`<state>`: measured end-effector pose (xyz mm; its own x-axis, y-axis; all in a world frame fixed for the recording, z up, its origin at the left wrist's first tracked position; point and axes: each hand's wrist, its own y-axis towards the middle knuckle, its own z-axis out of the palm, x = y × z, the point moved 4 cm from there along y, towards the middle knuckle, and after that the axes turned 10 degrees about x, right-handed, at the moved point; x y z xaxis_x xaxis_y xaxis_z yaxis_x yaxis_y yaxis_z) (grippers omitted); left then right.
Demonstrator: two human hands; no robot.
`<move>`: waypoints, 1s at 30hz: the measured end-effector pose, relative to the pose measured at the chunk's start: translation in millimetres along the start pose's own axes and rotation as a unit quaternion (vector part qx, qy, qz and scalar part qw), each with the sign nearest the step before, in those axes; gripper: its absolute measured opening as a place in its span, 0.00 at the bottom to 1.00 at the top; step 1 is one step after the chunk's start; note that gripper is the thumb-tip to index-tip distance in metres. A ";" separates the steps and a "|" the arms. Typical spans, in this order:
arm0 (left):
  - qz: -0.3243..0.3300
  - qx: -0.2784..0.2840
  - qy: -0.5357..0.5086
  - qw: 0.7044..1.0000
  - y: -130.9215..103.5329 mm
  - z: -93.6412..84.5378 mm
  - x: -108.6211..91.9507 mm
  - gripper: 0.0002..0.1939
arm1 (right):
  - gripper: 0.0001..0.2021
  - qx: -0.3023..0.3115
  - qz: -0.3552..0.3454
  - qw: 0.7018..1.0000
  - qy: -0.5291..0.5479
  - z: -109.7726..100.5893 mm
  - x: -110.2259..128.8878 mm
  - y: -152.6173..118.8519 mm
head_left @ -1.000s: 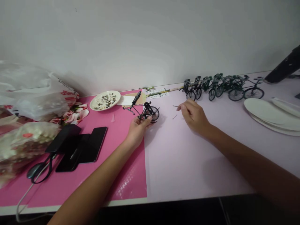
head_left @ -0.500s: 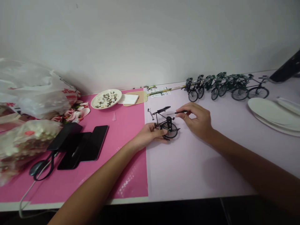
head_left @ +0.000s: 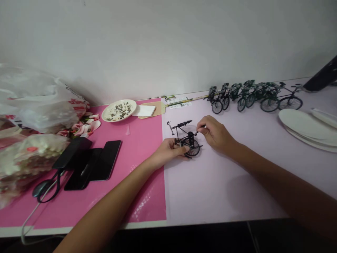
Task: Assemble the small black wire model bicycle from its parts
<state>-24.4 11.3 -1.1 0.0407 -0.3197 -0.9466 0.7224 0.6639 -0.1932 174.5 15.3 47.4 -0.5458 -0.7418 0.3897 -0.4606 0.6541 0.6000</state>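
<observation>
A black model bicycle (head_left: 183, 130) is held tilted over the pale part of the table, its handlebars toward the upper left. My left hand (head_left: 170, 151) is closed on its lower end, fingers and thumb around one wheel (head_left: 194, 147). At the right side of the bicycle, my right hand (head_left: 214, 133) pinches a small screwdriver (head_left: 201, 128). Most of that tool is hidden by the fingers, and its end is at a small knob beside the frame. I cannot tell whether the tip touches it.
Several model bicycles (head_left: 242, 96) stand along the wall. White plates (head_left: 305, 124) lie at right. A dish of small parts (head_left: 118, 111), phones (head_left: 109, 160), a black box (head_left: 72, 153) with a cable and plastic bags (head_left: 39, 102) occupy the left side.
My right hand has moved slightly left, bringing the screwdriver up to the bicycle; its shaft showed plainly before. My left hand keeps its hold, nearly still.
</observation>
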 end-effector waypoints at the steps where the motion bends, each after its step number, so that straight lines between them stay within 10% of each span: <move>1: -0.002 0.001 0.005 1.000 0.1 -0.2 0.4 0.24 | 0.19 0.004 0.001 1.000 0.000 0.3 0.1 0.1; 30: -0.011 0.002 0.079 0.997 0.1 1.6 -3.3 0.18 | 0.14 -0.016 0.001 0.999 -0.033 1.1 4.4 -1.1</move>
<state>-23.3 11.3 2.4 -0.0848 -0.2235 -0.9710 0.7250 0.6547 -0.2139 171.8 11.4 47.6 -0.5926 -0.7278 0.3451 -0.4371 0.6504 0.6212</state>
